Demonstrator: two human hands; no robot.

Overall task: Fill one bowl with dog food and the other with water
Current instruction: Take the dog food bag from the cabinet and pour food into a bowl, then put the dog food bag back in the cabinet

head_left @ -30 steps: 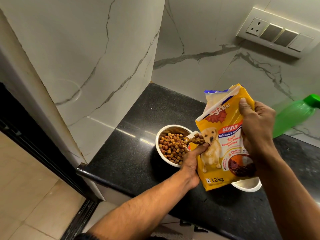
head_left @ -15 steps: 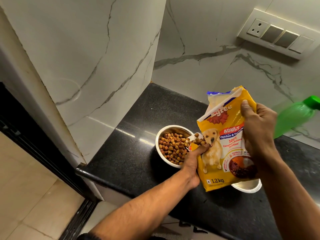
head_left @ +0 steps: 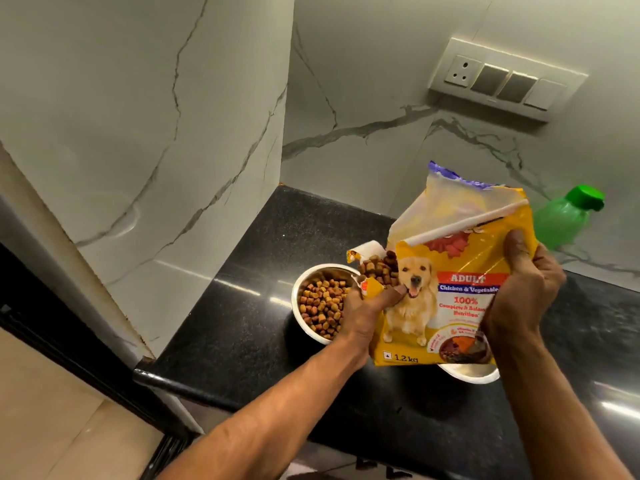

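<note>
Your left hand point(head_left: 369, 308) pinches the torn corner of the dog food bag point(head_left: 460, 282) while your right hand point(head_left: 523, 289) grips its side; you have tipped the bag back more upright than a moment ago. The near bowl point(head_left: 298, 308) on the counter point(head_left: 242, 323) holds plenty of kibble point(head_left: 322, 306), so pouring looks finished. The second bowl point(head_left: 474, 375) awaits water.

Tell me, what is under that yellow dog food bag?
A white bowl sits under the dog food bag; only its near rim shows. Its inside is covered, so whether it holds anything cannot be seen.
</note>
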